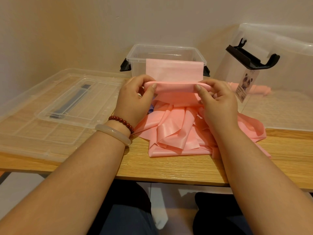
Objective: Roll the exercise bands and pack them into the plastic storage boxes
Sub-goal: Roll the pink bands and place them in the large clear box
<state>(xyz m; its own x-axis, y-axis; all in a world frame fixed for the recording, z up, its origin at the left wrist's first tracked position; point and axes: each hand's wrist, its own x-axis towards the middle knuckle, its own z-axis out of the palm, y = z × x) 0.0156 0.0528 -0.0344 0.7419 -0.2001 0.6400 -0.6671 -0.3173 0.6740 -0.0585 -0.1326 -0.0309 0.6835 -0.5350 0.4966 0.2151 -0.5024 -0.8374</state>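
- Left hand [134, 97] and right hand [216, 100], palms facing each other, each pinch one end of a rolled part of the pink band [174, 87], thumbs on the near side
- Loose band heaps on the worktop [169, 168] between the wrists
- A clear box [166, 53] stands just beyond the hands, the band's end draped over its near rim

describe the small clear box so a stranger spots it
On the wooden table, look back by the wall. The small clear box stands upright with black side latches, unlike the flat lid at left and panda-labelled bin at right.
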